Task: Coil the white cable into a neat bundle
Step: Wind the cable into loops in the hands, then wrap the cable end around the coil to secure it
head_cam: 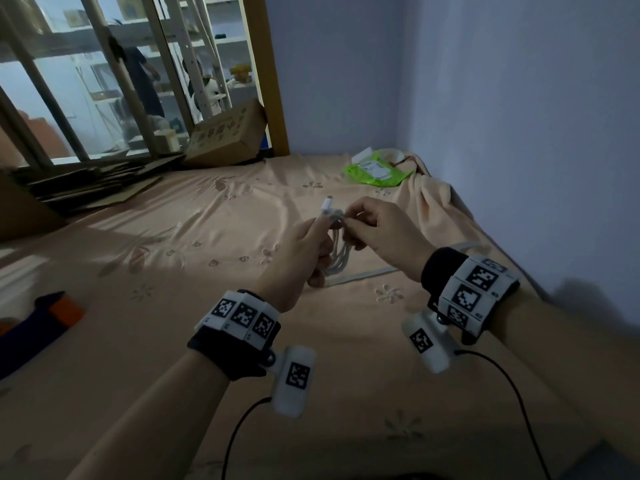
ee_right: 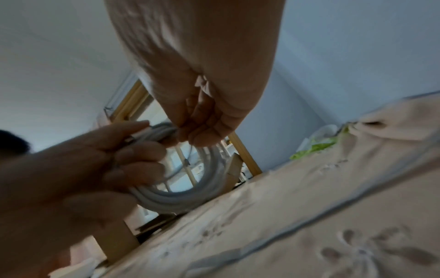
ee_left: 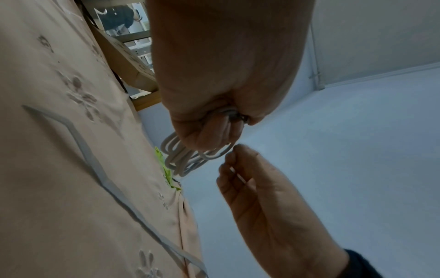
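Note:
The white cable [head_cam: 337,259] is wound into several loops that hang above the peach bedsheet [head_cam: 207,306]. My left hand [head_cam: 311,244] grips one side of the coil, and a white plug end [head_cam: 327,204] sticks up above its fingers. My right hand [head_cam: 353,221] pinches the strands at the top of the coil from the right. In the left wrist view the loops [ee_left: 181,156] stick out below my left hand's fingers [ee_left: 209,135], with my right hand [ee_left: 238,159] just beside them. In the right wrist view my right hand [ee_right: 190,137] holds the top of the round coil [ee_right: 185,197].
A green packet [head_cam: 377,169] lies at the far end of the bed by the wall corner. A cardboard box [head_cam: 225,140] and flattened cardboard [head_cam: 86,185] sit at the back left. A grey strap [head_cam: 363,273] lies on the sheet under the hands. A blue and orange object [head_cam: 41,320] is at the left.

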The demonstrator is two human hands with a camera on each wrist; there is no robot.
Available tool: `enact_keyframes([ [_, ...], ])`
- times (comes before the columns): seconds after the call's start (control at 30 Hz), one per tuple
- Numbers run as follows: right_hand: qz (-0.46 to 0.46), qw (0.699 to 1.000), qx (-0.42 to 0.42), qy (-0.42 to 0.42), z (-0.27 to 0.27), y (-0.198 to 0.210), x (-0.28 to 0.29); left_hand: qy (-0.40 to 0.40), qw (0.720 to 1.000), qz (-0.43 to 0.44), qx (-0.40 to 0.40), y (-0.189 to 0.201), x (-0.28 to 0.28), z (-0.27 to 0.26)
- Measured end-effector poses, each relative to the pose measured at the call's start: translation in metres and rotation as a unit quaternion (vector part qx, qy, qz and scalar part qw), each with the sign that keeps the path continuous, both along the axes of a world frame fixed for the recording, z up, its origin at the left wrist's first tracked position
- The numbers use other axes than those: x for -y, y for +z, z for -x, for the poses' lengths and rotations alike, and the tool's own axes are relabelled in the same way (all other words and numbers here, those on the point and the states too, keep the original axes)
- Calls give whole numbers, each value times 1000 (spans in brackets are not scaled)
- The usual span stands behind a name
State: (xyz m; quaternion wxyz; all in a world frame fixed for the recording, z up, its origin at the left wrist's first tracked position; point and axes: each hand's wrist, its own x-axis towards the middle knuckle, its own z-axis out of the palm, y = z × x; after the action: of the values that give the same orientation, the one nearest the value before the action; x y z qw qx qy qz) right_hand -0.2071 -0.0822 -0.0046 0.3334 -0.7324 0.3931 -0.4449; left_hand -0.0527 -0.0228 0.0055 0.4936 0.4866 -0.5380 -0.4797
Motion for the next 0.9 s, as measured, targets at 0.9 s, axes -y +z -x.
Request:
enact_keyframes([
  [0.9,46,832,-536,132,-63,-45,4,17,1000,-1,-19,-1,13,-41],
])
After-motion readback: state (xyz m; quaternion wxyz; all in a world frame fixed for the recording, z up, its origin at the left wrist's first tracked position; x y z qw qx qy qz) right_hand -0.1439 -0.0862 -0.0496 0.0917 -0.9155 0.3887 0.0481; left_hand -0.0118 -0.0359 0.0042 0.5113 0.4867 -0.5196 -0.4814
